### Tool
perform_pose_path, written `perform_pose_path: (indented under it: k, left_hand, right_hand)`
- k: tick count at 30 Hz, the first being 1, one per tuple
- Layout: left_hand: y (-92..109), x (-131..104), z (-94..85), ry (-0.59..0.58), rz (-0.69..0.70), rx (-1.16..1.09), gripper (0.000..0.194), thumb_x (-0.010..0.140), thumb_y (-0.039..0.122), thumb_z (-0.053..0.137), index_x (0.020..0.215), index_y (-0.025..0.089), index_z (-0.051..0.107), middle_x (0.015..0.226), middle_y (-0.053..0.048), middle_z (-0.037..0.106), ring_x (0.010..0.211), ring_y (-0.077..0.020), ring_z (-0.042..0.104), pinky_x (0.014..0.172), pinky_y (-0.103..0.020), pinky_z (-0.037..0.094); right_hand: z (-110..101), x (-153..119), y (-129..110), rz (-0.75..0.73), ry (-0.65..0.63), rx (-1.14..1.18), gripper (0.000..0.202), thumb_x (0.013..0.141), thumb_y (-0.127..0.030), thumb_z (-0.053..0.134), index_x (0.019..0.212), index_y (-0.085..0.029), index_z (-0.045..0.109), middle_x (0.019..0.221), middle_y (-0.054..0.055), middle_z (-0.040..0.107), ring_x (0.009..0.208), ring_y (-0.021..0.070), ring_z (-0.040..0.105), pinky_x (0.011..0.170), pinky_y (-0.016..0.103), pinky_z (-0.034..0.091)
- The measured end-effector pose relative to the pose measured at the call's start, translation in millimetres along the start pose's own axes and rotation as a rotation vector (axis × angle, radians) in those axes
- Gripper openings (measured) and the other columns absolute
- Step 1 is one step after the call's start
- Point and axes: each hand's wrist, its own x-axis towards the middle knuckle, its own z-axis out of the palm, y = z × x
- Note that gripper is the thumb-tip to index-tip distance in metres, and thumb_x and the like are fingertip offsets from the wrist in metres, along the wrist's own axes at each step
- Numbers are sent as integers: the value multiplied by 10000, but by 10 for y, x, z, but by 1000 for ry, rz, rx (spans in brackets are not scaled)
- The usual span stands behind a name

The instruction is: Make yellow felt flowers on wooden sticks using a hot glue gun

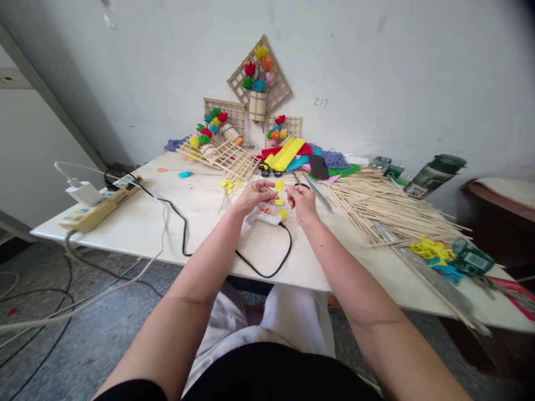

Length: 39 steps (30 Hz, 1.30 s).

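Note:
My left hand (258,195) is closed in a pinch on a yellow petal (279,186), held up over the middle of the table. Just to its right, my right hand (301,201) is also pinched, its fingertips close to the petal; what they hold, if anything, is too small to make out. Below and between the hands are more yellow pieces (282,214) and a white glue gun (271,219) with a black cord. Some yellow petals on thin stems (228,185) lie left of my left hand.
Behind are lattice panels (239,161) with colourful flowers, yellow paper (286,155) and a phone (319,166). Wooden sticks (393,206) and a dark bottle (434,177) stand or lie right. A power strip (102,209) sits left, its cords crossing the table.

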Motion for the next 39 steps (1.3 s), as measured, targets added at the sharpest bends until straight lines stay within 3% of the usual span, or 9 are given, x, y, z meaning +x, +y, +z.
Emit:
perform_pose_path:
  k: [8,13,18,22,29,39]
  left_hand:
    - [-13,9,0,1,23,-7,491,555,323,849,908,112,580,671,-24,697,560,-106,653,556,-194,495]
    - [33,-13,35,2,18,27,517,531,340,857,895,111,570,638,-15,686,533,-102,635,547,-202,487]
    - [71,-33,80,10,28,95,458,579,310,831,894,109,566,636,-21,688,503,-96,612,548,-218,485]
    - [73,-33,100,36,35,110,416,595,271,819,883,106,569,632,-28,687,495,-97,606,539,-216,481]
    - [54,-17,128,37,59,112,380,582,240,811,840,112,564,597,-13,672,479,-89,592,521,-208,471]
    - [-14,23,121,27,87,142,312,606,192,767,836,106,575,584,-5,663,499,-95,604,533,-208,481]
  right_hand:
    - [-6,-12,-37,112,-34,93,228,579,-367,691,570,-184,556,453,-58,471,362,46,337,354,206,212]
    - [3,0,-20,91,-13,58,241,592,-377,680,571,-194,526,460,-62,461,372,54,327,367,221,220]
    - [7,-10,21,-165,86,-184,224,645,-402,664,634,-206,556,548,-29,541,505,113,480,519,255,383]
    - [35,-56,14,-300,101,-434,246,688,-448,655,638,-224,565,601,2,595,588,160,551,608,286,410]
    - [84,-53,-45,-356,177,-707,310,735,-514,628,627,-234,552,607,22,606,643,201,568,656,307,410]
    - [91,-26,-84,-295,138,-946,264,772,-472,606,763,-209,617,707,48,652,728,232,612,656,312,402]
